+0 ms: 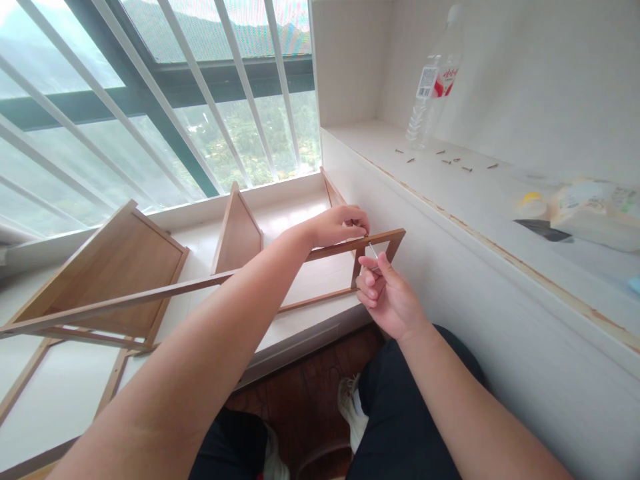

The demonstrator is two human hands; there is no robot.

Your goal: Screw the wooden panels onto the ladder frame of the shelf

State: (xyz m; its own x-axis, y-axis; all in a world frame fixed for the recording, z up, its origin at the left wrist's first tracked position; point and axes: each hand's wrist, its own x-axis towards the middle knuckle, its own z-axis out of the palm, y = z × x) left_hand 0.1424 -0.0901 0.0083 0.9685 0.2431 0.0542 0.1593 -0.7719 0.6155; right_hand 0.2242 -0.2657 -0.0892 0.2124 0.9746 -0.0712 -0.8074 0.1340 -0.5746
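A light brown wooden shelf frame lies on its side across the white window sill, its near rail reaching toward the white bench on the right. The left hand closes over that rail near its right corner. The right hand pinches a thin silver metal tool whose tip meets the same corner. On the bench stand a clear plastic bottle and scattered small screws.

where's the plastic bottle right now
In the head view the plastic bottle stands upright at the upper right, on the white ledge near the wall corner, just behind the scattered screws.
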